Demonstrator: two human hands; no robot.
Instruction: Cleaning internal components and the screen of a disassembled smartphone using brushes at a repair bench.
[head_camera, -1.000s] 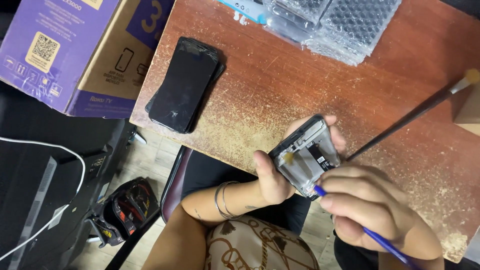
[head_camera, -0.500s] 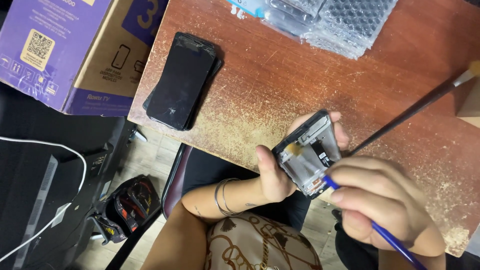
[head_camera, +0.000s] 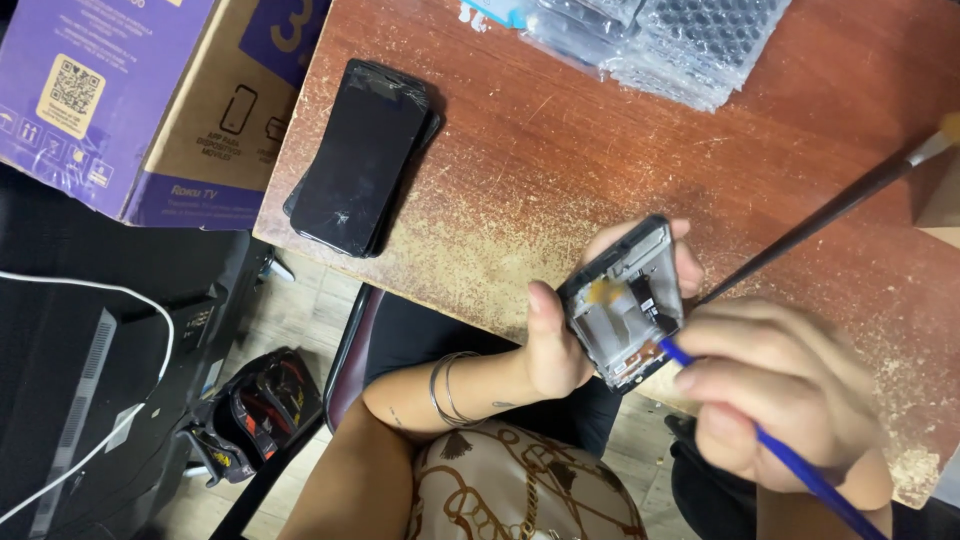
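Observation:
My left hand (head_camera: 560, 345) grips an opened phone frame (head_camera: 625, 300) with its inner parts and a yellowish patch exposed, held over the near edge of the worn brown table (head_camera: 560, 150). My right hand (head_camera: 780, 390) is closed on a thin blue-handled tool (head_camera: 800, 475), and its tip touches the lower right part of the frame. A stack of black phones (head_camera: 365, 155) with cracked screens lies on the table's left corner.
A long dark brush (head_camera: 830, 210) lies slanted at the right. Bubble-wrap packets (head_camera: 680, 40) sit at the table's far side. A purple cardboard box (head_camera: 130, 100) stands left, above a white cable (head_camera: 110, 300) and a black-red bag (head_camera: 255, 405) on the floor.
The view has shifted slightly. My right hand has drawn the blue tool's tip a little along the frame, and my left hand has kept its hold.

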